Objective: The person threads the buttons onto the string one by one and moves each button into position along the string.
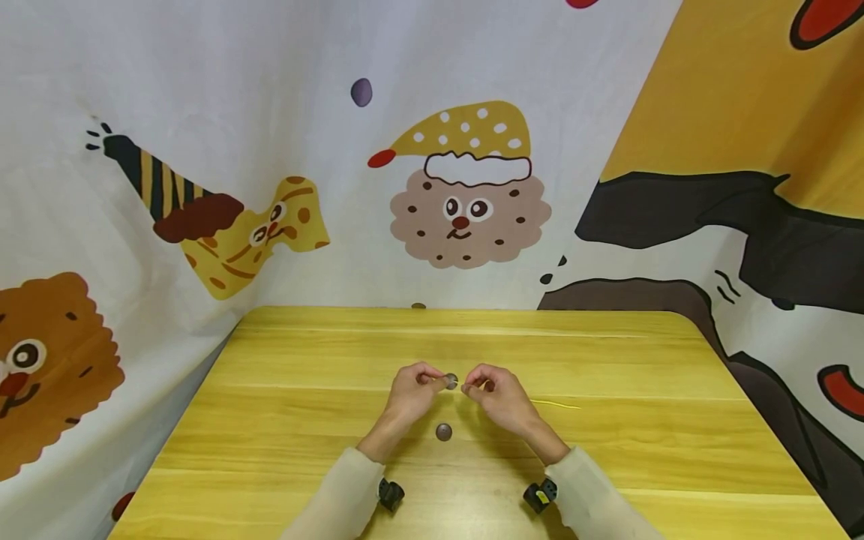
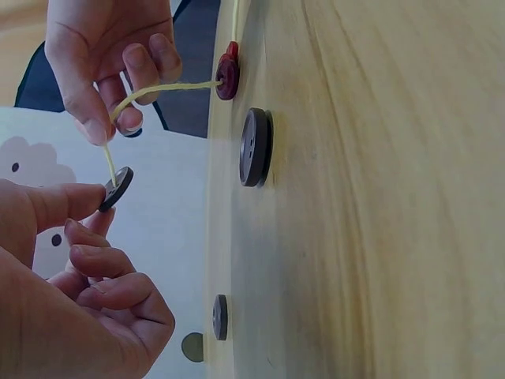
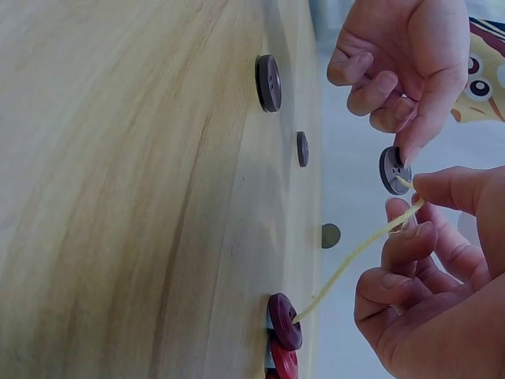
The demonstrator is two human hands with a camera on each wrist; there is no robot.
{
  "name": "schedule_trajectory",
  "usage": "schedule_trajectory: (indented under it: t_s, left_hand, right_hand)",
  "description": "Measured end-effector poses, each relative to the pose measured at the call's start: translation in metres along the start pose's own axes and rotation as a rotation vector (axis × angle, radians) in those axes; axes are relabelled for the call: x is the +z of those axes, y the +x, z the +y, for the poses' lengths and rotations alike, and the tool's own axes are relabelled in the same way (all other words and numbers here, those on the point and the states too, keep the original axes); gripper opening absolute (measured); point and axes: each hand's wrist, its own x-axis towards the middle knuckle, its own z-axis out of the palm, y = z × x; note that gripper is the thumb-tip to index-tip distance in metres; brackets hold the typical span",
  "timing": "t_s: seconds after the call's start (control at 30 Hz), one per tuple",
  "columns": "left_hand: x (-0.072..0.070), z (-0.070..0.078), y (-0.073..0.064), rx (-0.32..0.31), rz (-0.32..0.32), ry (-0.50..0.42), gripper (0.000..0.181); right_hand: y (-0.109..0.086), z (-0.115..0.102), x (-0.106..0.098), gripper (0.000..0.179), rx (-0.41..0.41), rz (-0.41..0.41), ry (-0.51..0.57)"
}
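Between thumb and fingertips, my left hand (image 1: pixel 413 391) pinches a dark round button (image 3: pixel 393 170) above the table, tilted on its edge. My right hand (image 1: pixel 499 397) pinches a yellow string (image 3: pixel 355 257) close beside it. In both wrist views the string meets the button's face near its holes. From the right fingers the string sags down to a maroon button (image 2: pixel 227 76) on the table, with a red button (image 3: pixel 284 362) against it. The string's tail shows past the right hand in the head view.
On the wooden table (image 1: pixel 283 450) lie a larger dark button (image 1: pixel 443 432), nearer the body than the hands, and a smaller dark button (image 2: pixel 220 317). A cartoon-printed cloth (image 1: pixel 324 285) hangs behind the table's far edge and along its sides.
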Motion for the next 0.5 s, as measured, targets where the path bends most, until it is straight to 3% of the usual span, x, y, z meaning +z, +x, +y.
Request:
schedule_trajectory:
  t_s: [0.5]
  left_hand:
    - [0.0021,0.0009,-0.0013,0.005,-0.002,0.006,0.011]
  right_hand:
    - [-0.0011,-0.0013,0.0000,0.008,-0.013,0.007,-0.007]
